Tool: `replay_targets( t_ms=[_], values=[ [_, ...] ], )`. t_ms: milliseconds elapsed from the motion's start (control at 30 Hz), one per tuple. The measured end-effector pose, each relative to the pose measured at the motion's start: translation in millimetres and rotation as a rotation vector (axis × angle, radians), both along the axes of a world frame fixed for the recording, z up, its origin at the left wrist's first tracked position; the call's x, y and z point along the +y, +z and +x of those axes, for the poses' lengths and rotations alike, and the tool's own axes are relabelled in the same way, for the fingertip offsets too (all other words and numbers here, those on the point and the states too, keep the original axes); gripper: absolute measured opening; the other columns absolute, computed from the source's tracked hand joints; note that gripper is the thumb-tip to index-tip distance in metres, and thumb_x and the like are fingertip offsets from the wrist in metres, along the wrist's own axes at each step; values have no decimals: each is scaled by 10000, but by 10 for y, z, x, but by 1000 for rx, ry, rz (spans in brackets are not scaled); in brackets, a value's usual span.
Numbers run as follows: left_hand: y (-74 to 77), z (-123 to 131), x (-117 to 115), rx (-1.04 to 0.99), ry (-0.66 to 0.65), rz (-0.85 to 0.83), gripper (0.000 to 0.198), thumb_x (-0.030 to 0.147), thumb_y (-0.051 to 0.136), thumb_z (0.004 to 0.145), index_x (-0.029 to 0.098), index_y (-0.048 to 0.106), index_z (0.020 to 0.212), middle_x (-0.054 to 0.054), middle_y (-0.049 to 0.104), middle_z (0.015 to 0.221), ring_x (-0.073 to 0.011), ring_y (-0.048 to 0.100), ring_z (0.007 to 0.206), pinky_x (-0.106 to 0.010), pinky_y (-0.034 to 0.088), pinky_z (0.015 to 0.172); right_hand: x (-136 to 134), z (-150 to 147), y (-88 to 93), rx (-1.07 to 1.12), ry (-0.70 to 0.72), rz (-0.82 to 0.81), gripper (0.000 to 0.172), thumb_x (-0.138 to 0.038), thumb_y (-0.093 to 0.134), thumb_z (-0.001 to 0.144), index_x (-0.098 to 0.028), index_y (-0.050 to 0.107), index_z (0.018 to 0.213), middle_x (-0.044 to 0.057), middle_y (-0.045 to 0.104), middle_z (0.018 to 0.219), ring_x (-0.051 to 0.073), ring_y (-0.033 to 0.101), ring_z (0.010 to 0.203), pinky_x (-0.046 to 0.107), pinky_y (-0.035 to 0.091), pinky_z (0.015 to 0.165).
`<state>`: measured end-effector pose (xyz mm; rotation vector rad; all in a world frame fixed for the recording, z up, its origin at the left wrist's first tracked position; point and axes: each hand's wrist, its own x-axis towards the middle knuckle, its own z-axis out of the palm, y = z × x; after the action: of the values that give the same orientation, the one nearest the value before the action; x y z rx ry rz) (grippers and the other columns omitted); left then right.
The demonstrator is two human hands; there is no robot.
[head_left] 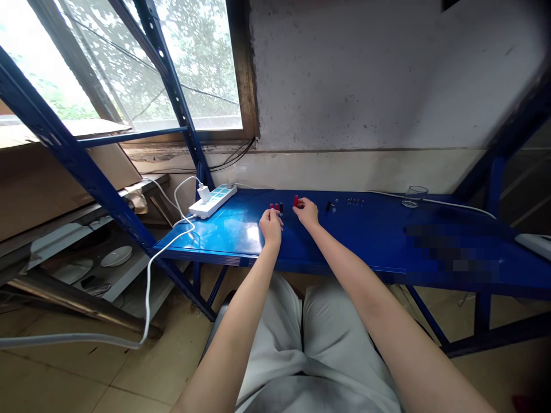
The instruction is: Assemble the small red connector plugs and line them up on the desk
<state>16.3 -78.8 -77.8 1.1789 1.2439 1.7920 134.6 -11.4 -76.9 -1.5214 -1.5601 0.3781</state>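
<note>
Both my arms reach out over a blue metal table (370,241). My left hand (271,223) has its fingers curled, pinching small red and black parts (276,207) that stand on the tabletop. My right hand (306,211) is closed round a small red part (295,201) just to the right of them. A small black part (329,206) and a row of tiny dark pieces (355,202) lie further right, apart from both hands.
A white power strip (213,199) with a plugged charger and white cable lies at the table's left end. A clear glass (415,195) stands at the back right. Blue shelving posts (77,160) flank the table; plates (117,256) sit on a low shelf at left.
</note>
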Motion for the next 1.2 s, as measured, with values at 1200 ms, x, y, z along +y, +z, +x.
replay_targets(
  t_ms=[1200],
  values=[
    [-38, 391, -49, 504, -171, 209, 261, 278, 471, 855, 222, 606, 1072, -57, 653, 947, -137, 616, 750, -243, 486, 681, -598, 588, -76, -327, 113, 404, 302, -248, 395, 875, -198, 643, 1040, 86, 637, 1021, 204, 581, 861, 331, 389, 750]
  ],
)
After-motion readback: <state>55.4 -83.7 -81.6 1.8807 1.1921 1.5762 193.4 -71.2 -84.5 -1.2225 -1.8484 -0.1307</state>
